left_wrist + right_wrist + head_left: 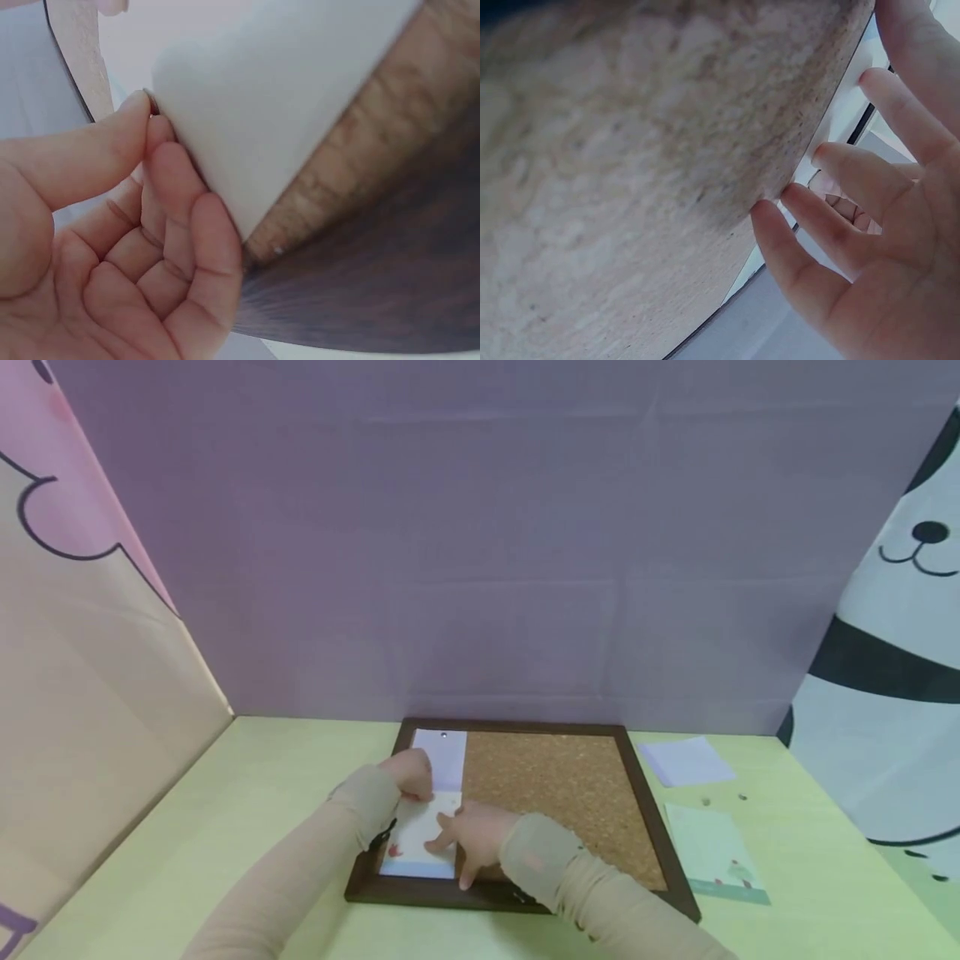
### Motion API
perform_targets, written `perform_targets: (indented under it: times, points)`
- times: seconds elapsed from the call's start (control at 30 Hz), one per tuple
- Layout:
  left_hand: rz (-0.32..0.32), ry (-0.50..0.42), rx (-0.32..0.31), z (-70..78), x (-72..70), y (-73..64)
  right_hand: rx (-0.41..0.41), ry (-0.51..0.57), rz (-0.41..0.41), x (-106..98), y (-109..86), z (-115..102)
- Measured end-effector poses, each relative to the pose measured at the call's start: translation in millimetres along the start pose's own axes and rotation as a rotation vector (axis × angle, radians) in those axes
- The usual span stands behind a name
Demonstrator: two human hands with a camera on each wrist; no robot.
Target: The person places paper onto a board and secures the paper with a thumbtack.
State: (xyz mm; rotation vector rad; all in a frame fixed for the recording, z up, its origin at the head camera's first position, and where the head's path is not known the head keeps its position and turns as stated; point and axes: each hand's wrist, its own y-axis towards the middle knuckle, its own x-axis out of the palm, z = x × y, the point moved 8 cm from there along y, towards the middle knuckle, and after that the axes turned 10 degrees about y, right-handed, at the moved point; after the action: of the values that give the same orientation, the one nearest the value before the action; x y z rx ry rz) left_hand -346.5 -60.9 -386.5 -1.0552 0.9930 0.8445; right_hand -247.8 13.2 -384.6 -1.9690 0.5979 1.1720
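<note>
A cork board [555, 793] in a dark brown frame lies on the table. Along its left side is a plain pale lilac sheet [442, 760], held by a tack [443, 735] near its top. Below it lies a white notepaper sheet [420, 831] with a blue bottom band and a small red drawing. My left hand [414, 774] is curled at that notepaper's upper left; its thumb and forefinger pinch a tiny dark-edged thumbtack [151, 102], mostly hidden. My right hand [480, 837], fingers spread, rests on the notepaper's right edge and the cork.
Right of the board lie a lilac sheet [687, 762] and a green-banded notepaper [712, 847]. Between them sit two small tacks, one silvery [706, 802] and one darker [742, 797]. A purple-grey cloth backdrop [510, 568] stands behind the table.
</note>
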Motion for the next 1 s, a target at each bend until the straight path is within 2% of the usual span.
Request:
perform_targets:
  times: [0.1, 0.27, 0.6, 0.8, 1.0]
  points:
    - [0.011, -0.041, 0.011, -1.1, -0.1, -1.3, -0.001, -0.006, 0.005, 0.3, -0.2, -0.2]
    - [0.03, -0.053, 0.017, -2.1, -0.4, -1.4, -0.004, -0.009, 0.006, 1.5, -0.3, 0.1]
    - [0.131, -0.113, 0.038, -2.7, -6.9, 4.8, 0.007, 0.018, -0.01, 1.7, -0.2, 2.2]
    - [0.179, -0.056, 0.088, 4.5, -8.3, 7.9, 0.007, 0.013, 0.004, 1.3, 0.0, 1.7]
    - [0.193, -0.043, 0.099, 10.2, -8.5, 7.8, 0.005, -0.001, 0.007, 1.6, 0.3, 1.2]
